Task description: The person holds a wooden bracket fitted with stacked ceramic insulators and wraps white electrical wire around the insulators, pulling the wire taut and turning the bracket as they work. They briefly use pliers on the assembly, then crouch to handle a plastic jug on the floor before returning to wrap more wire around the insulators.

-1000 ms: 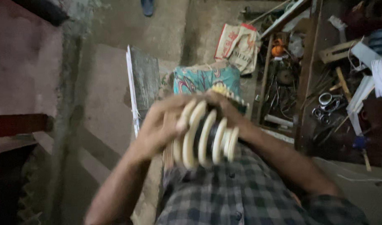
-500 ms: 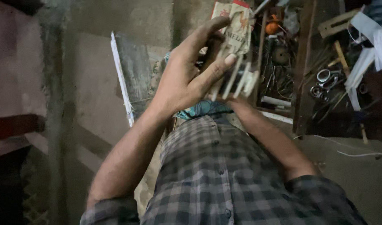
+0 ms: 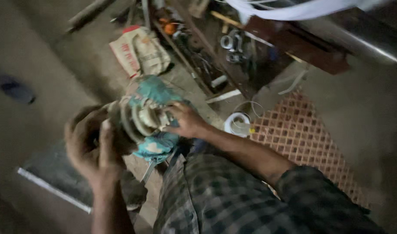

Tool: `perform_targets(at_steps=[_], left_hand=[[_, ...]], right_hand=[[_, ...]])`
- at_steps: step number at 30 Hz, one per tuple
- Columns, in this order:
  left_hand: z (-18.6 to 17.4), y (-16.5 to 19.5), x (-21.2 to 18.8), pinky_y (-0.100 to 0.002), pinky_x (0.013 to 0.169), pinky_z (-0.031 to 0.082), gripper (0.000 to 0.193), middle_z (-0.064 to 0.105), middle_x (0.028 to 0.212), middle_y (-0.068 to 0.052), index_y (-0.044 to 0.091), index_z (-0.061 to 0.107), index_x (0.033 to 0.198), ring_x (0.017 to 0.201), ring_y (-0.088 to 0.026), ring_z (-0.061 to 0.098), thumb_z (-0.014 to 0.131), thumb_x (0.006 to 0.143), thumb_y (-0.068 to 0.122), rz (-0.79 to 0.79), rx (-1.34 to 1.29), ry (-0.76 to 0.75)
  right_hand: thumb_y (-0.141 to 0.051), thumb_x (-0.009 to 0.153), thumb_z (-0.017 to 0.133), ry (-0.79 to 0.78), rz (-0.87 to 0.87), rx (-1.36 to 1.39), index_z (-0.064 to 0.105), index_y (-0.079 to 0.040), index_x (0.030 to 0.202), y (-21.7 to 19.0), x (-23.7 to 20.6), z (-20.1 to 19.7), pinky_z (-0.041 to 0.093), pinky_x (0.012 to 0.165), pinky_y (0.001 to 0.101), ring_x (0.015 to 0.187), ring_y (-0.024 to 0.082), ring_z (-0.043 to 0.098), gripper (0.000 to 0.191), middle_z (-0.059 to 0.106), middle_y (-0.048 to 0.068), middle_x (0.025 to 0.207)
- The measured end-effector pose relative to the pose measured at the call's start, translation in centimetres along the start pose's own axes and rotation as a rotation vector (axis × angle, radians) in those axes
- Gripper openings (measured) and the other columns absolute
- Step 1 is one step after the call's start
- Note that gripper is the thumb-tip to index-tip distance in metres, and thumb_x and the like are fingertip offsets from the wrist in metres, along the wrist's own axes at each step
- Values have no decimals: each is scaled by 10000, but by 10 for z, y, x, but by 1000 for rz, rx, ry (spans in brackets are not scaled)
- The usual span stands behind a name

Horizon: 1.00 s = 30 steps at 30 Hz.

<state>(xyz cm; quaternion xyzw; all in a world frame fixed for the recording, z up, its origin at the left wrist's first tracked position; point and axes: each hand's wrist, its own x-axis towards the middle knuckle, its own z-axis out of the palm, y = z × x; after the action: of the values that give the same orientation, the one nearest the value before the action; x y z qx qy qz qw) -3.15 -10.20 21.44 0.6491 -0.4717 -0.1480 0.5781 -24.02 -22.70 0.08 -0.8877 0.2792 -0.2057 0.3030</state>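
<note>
Holding: head view, both hands grip one bundle of pale rings, blurred, above the floor.
Left hand: fingers closed around the bundle's near end.
Right hand: fingers clamped on the bundle's far end.
Below the bundle: teal patterned cloth on the floor.
Beyond it: printed sack.
Right of the hands: white tape roll at the edge of a red lattice mat.
</note>
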Motion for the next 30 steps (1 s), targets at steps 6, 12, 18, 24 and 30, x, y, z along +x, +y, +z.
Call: perform_targets(at_steps=[6, 12, 18, 24, 30], left_hand=[[32, 28, -16, -333, 996, 579, 242, 631, 1312, -208, -73, 664, 1178, 1170, -262, 682, 641, 1110, 157, 18, 23, 18], [75, 40, -30, -338, 1078, 558, 254, 645, 1321, -192, -67, 637, 1232, 1187, -257, 677, 642, 1157, 176, -4, 34, 69], [121, 30, -41, -339, 1063, 559, 235, 655, 1307, -194, -71, 640, 1213, 1176, -255, 678, 657, 1147, 154, 8, 44, 84], [125, 25, -48, -341, 1048, 560, 217, 664, 1293, -195, -75, 644, 1194, 1166, -252, 679, 673, 1136, 132, 16, 36, 78], [121, 27, -63, -343, 1034, 562, 200, 673, 1279, -196, -79, 648, 1174, 1155, -250, 680, 688, 1125, 110, -1, 40, 66]], right_hand=[[-147, 960, 757, 591, 431, 382, 721, -8, 1064, 71, -108, -123, 579, 786, 348, 891, 176, 687, 178, 721, 82, 980], [-83, 973, 768, 872, 593, 154, 717, -2, 1041, 155, -215, -228, 577, 740, 288, 822, 127, 680, 117, 732, 64, 929], [22, 973, 706, 1099, 611, 385, 658, 3, 1226, 248, -276, -265, 574, 897, 307, 1023, 159, 669, 258, 688, 106, 1183], [21, 971, 623, 848, 412, 767, 574, -37, 1385, 305, -268, -274, 503, 1082, 281, 1286, 125, 594, 422, 605, 53, 1384], [-78, 1067, 656, 692, 552, 776, 707, -33, 1206, 316, -279, -284, 554, 916, 276, 1003, 119, 674, 154, 727, 25, 1077]])
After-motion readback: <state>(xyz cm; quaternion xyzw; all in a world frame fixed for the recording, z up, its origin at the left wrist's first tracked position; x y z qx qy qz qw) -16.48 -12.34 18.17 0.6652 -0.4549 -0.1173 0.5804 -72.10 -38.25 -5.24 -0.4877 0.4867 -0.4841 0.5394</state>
